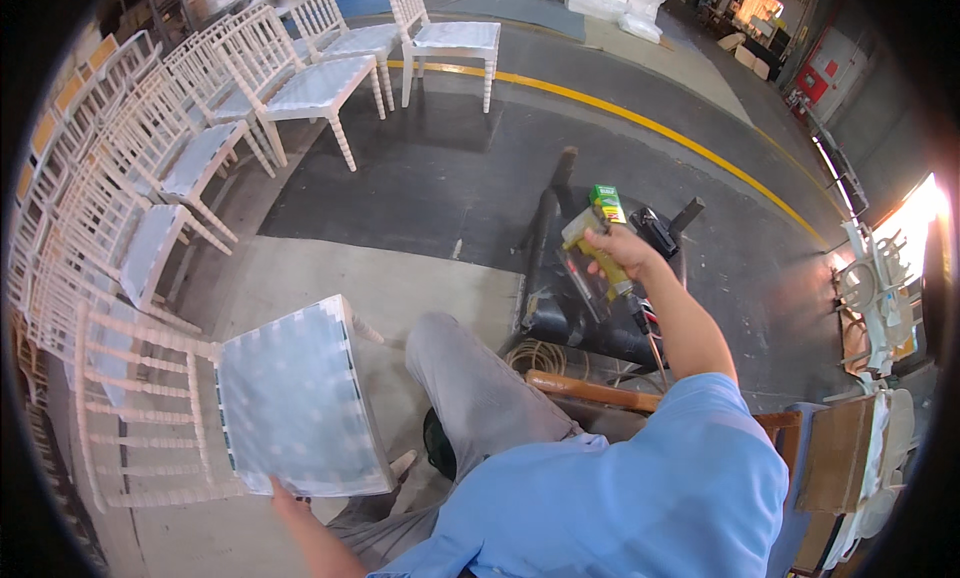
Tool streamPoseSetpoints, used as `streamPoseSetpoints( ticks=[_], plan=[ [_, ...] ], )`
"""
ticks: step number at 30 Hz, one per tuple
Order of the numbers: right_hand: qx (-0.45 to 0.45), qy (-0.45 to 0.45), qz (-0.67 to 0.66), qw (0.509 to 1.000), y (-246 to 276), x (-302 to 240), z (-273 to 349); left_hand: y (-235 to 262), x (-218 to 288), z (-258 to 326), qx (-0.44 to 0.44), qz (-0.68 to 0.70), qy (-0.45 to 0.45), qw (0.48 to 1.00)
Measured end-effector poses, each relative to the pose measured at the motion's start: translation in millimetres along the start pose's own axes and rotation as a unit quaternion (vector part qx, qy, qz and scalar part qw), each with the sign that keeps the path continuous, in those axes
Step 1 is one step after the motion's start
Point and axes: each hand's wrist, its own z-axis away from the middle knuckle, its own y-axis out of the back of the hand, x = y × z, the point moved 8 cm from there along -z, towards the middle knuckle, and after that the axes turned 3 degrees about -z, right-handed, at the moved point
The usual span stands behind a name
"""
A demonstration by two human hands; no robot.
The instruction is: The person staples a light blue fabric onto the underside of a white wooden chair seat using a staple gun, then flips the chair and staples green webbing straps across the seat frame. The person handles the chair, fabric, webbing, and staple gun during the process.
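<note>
Right grip (620, 248) is wrapped round a yellow pneumatic stapler (617, 277), while left grip (287, 498), closure unclear, is placed at a spindle-back chair (240, 408), seat cover (300, 388) already laid, fastening undetermined.

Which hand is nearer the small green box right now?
Right. The right hand, its grip around the yellow tool, is just below the green box in the picture. The left hand is far lower and leftward, at the edge of the white chair's seat.
</note>
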Motion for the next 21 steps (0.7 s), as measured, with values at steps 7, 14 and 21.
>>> streamPoseSetpoints(
  ticks=[7,14,21],
  plan=[
    [-0.039,-0.09,-0.03,0.995,10,74,-56,17,0,40,0.149,-0.072,-0.024,0.986],
    [0.114,-0.052,0.43,0.894,19,68,-57,42,21,67,0.172,-0.093,-0.147,0.97],
    [0.142,-0.014,0.569,0.81,16,46,-31,55,34,91,0.198,-0.214,-0.302,0.908]
  ],
)
